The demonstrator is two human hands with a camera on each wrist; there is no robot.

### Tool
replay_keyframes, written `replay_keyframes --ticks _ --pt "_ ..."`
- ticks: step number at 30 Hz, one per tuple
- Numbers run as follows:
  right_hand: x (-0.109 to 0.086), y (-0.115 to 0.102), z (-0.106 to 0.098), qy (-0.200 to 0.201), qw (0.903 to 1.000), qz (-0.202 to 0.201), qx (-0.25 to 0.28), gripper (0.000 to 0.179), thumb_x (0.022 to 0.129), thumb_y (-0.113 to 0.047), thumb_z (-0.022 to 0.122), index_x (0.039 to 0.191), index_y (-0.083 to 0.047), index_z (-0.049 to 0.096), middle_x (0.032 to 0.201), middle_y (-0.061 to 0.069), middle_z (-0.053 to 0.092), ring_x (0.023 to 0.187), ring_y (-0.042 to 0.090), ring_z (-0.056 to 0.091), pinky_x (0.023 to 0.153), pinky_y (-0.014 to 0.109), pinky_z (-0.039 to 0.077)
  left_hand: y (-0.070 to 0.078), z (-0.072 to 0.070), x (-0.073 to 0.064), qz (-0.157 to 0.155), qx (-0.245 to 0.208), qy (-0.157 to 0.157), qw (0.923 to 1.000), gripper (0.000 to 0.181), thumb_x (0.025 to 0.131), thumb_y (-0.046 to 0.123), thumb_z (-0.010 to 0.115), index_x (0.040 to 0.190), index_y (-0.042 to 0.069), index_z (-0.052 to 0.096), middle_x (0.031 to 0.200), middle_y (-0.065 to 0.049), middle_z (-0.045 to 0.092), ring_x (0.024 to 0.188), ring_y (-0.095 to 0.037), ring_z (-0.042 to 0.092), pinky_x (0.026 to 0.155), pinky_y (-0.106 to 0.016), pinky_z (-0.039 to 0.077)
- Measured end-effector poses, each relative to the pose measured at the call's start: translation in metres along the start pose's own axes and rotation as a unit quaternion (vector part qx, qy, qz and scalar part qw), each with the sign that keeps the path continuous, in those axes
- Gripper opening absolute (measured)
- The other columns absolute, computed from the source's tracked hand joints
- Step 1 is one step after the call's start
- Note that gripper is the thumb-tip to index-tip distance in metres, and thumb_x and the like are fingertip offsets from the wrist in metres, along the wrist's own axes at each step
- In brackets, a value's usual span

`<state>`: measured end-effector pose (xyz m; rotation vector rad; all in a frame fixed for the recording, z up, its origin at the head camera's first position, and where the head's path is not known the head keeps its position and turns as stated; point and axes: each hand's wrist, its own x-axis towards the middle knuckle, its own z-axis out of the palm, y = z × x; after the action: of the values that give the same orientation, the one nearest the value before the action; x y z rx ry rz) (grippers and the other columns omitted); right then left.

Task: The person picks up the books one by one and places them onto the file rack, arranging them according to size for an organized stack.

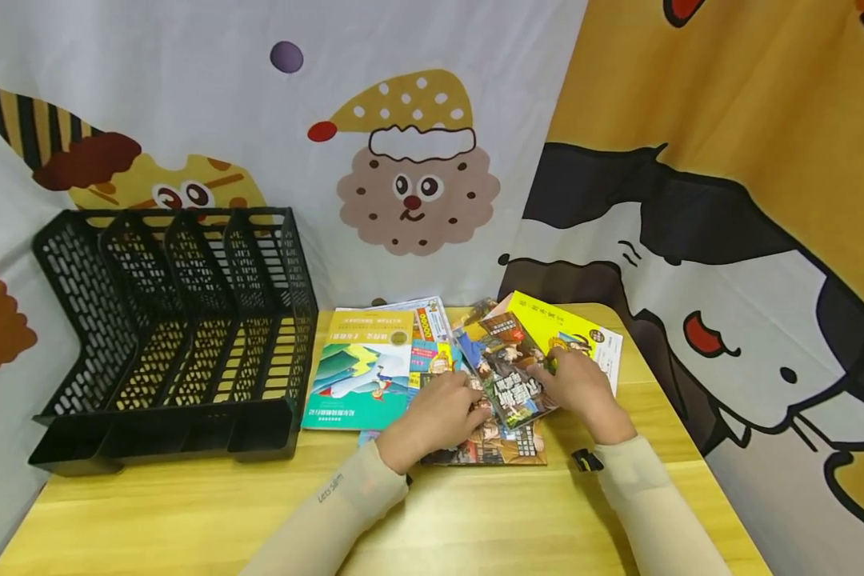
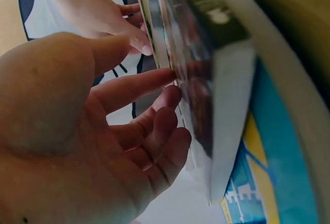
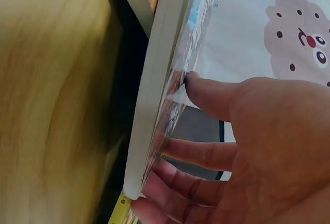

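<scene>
Several picture-covered books lie in a loose pile on the wooden table. My left hand (image 1: 439, 412) is over the lower brown comic book (image 1: 500, 450), its relaxed fingers (image 2: 167, 123) touching a cover in the left wrist view. A second comic book (image 1: 507, 364) lies tilted on top. On its cover rests my right hand (image 1: 579, 388), with the thumb (image 3: 211, 92) and fingertips against the surface in the right wrist view. Partly under that book and the right hand is a yellow book (image 1: 540, 316). To the left lies a green-and-yellow book (image 1: 363, 372), overlapping other books.
A black mesh file rack (image 1: 187, 320) with several slots stands on the table (image 1: 187, 520) at the left. Behind the table hangs a cartoon-printed curtain (image 1: 403, 48). A small black object (image 1: 586, 460) shows at the right wrist.
</scene>
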<state>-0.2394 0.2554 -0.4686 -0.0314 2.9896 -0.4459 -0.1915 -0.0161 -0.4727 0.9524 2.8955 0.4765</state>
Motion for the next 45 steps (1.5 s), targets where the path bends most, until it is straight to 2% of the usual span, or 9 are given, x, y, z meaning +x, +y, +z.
replay_keyframes --ticks 6,14,23,26,28,34,37,41,45 --pt "0.004 0.008 0.003 0.021 0.9993 -0.005 0.032 0.062 0.110 -0.045 0.068 0.141 0.008 0.065 0.138 0.033 0.070 0.122 0.052 0.068 0.098 0.062 0.057 -0.001 -0.002 -0.002 -0.009 -0.012 -0.016 0.9997 0.043 0.114 0.043 0.061 0.145 0.016 0.075 0.123 -0.003 0.071 0.104 -0.017 0.061 0.095 -0.038 0.055" --pt "0.006 0.010 0.002 0.004 0.9992 0.002 0.039 0.053 0.112 -0.047 0.063 0.127 0.003 0.071 0.117 0.024 0.075 0.084 0.030 0.066 0.067 0.040 0.050 0.001 0.000 -0.004 0.003 0.032 -0.018 0.9993 0.045 0.114 0.046 0.059 0.146 0.018 0.073 0.114 -0.002 0.065 0.095 -0.015 0.052 0.086 -0.035 0.049" --pt "0.009 0.011 0.000 -0.029 0.9959 0.016 0.084 0.076 0.109 -0.055 0.063 0.152 0.007 0.058 0.152 0.035 0.061 0.138 0.055 0.060 0.109 0.066 0.053 -0.002 0.005 -0.002 -0.003 0.025 -0.004 0.9997 0.046 0.114 0.046 0.059 0.147 0.017 0.072 0.120 -0.005 0.068 0.102 -0.018 0.058 0.093 -0.038 0.053" --pt "0.011 0.015 -0.002 -0.048 0.9883 0.003 0.145 0.064 0.114 -0.051 0.057 0.140 0.007 0.062 0.137 0.035 0.065 0.120 0.051 0.066 0.098 0.059 0.057 -0.005 0.002 -0.001 -0.009 -0.008 0.017 0.9998 0.041 0.114 0.043 0.061 0.142 0.016 0.076 0.126 -0.006 0.075 0.110 -0.022 0.067 0.097 -0.040 0.058" --pt "0.011 0.016 -0.003 -0.038 0.9838 -0.018 0.174 0.053 0.116 -0.047 0.052 0.129 0.004 0.063 0.120 0.027 0.067 0.106 0.039 0.066 0.088 0.049 0.055 -0.009 -0.003 0.000 -0.012 -0.033 0.042 0.9985 0.034 0.114 0.039 0.062 0.127 0.015 0.082 0.112 -0.005 0.078 0.099 -0.021 0.070 0.086 -0.038 0.059" --pt "0.006 0.003 -0.012 0.020 0.9612 -0.063 0.268 0.037 0.120 -0.039 0.047 0.118 -0.003 0.054 0.083 0.007 0.051 0.069 0.021 0.051 0.062 0.035 0.043 -0.026 -0.027 -0.005 -0.051 -0.097 0.131 0.9853 0.037 0.114 0.036 0.062 0.087 0.018 0.078 0.071 0.002 0.061 0.058 -0.010 0.049 0.056 -0.029 0.039" --pt "0.000 -0.009 -0.013 0.027 0.9378 -0.074 0.338 0.033 0.120 -0.036 0.048 0.116 -0.003 0.050 0.071 0.000 0.042 0.055 0.016 0.042 0.052 0.031 0.037 -0.033 -0.036 -0.011 -0.079 -0.124 0.152 0.9775 0.031 0.113 0.041 0.063 0.109 0.019 0.085 0.088 0.002 0.075 0.063 -0.007 0.057 0.061 -0.031 0.047" --pt "-0.007 -0.034 -0.015 0.026 0.8990 -0.086 0.429 0.030 0.120 -0.034 0.048 0.114 -0.004 0.045 0.064 -0.007 0.032 0.049 0.009 0.032 0.049 0.027 0.031 -0.041 -0.045 -0.017 -0.119 -0.158 0.147 0.9692 0.052 0.112 0.057 0.060 0.140 0.016 0.077 0.108 -0.001 0.082 0.075 -0.009 0.067 0.070 -0.037 0.056" --pt "-0.015 -0.068 -0.024 0.038 0.8670 -0.100 0.487 0.028 0.119 -0.032 0.050 0.118 -0.005 0.049 0.063 -0.008 0.030 0.048 0.009 0.028 0.049 0.026 0.028 -0.048 -0.054 -0.019 -0.126 -0.203 0.140 0.9608 0.065 0.112 0.068 0.049 0.140 0.013 0.071 0.095 -0.003 0.075 0.071 -0.014 0.063 0.068 -0.038 0.053"
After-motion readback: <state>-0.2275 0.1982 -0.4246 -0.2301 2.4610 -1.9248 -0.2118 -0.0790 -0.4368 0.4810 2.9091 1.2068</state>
